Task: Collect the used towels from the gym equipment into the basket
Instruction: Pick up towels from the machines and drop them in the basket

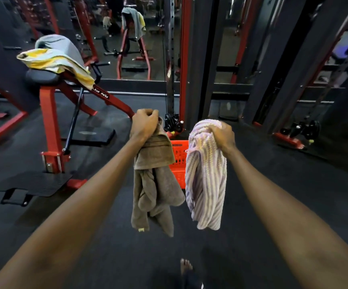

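Observation:
My left hand grips the top of a brown towel that hangs down in front of me. My right hand grips a bunched purple-and-white striped towel, also hanging. Between and behind the two towels stands a red plastic basket on the floor, mostly hidden by them. On the padded seat of the red machine at the left lie a yellow-and-white towel and a grey towel. A mirror reflection of those towels shows at the back.
The red machine frame with black footplates stands at the left. A red upright post with a cable and pulley rises just behind the basket. Dark columns and red frames line the right. My bare foot is on the dark floor.

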`<action>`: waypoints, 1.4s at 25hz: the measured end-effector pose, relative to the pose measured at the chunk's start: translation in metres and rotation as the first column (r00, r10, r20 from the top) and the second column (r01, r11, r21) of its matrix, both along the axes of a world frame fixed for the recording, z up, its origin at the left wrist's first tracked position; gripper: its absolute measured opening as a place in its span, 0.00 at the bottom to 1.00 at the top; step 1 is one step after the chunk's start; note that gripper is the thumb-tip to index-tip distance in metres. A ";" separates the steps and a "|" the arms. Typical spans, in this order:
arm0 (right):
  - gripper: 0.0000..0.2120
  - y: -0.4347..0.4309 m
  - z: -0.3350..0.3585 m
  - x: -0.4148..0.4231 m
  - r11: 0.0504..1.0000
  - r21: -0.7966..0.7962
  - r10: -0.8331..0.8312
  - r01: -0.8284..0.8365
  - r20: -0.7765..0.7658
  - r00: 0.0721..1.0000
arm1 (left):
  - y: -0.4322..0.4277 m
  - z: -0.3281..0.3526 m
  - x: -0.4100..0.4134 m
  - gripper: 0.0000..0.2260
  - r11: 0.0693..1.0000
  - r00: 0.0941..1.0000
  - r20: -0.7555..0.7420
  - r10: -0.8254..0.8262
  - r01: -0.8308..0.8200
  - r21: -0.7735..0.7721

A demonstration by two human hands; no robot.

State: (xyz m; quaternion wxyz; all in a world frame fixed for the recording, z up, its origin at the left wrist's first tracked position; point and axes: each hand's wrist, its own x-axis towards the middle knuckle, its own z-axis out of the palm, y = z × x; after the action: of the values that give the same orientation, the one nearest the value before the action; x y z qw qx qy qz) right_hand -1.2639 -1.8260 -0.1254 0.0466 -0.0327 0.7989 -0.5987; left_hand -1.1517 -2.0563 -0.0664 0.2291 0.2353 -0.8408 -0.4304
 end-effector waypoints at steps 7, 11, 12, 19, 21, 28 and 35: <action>0.09 -0.079 -0.010 -0.156 0.999 0.013 0.048 -0.048 -0.012 0.999 | -0.060 0.002 -0.145 0.17 0.994 0.997 -0.009 0.072 -0.071 0.077; 0.04 -0.129 -0.008 -0.223 0.996 -0.002 0.088 -0.088 -0.036 0.996 | -0.096 0.002 -0.211 0.19 0.992 0.994 -0.020 0.104 -0.103 0.075; 0.05 -0.144 -0.010 -0.241 0.995 0.001 0.101 -0.101 -0.040 0.994 | -0.105 0.003 -0.228 0.19 0.992 0.994 -0.020 0.110 -0.108 0.068; 0.07 -0.225 -0.040 -0.348 0.989 0.060 0.139 -0.139 -0.007 0.990 | -0.170 -0.009 -0.343 0.17 0.993 0.995 -0.010 0.103 -0.102 0.058; 0.07 -0.239 -0.058 -0.374 0.985 0.081 0.148 -0.150 0.029 0.989 | -0.181 -0.016 -0.377 0.17 0.993 0.996 0.007 0.092 -0.092 0.073; 0.06 -0.264 -0.158 -0.438 0.936 0.123 0.299 -0.329 0.210 0.931 | -0.194 -0.067 -0.472 0.16 0.988 0.994 0.098 0.053 -0.066 0.136; 0.18 -0.263 -0.385 -0.496 0.632 0.282 0.470 -0.722 0.602 0.646 | -0.186 -0.168 -0.561 0.17 0.971 0.978 0.193 0.083 -0.123 0.205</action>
State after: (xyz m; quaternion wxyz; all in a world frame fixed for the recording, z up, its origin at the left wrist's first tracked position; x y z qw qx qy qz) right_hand -1.7603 -2.0886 -0.5106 0.4492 -0.1440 0.8269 -0.3063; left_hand -1.7126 -2.2422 -0.2340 0.1460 0.3406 -0.7933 -0.4830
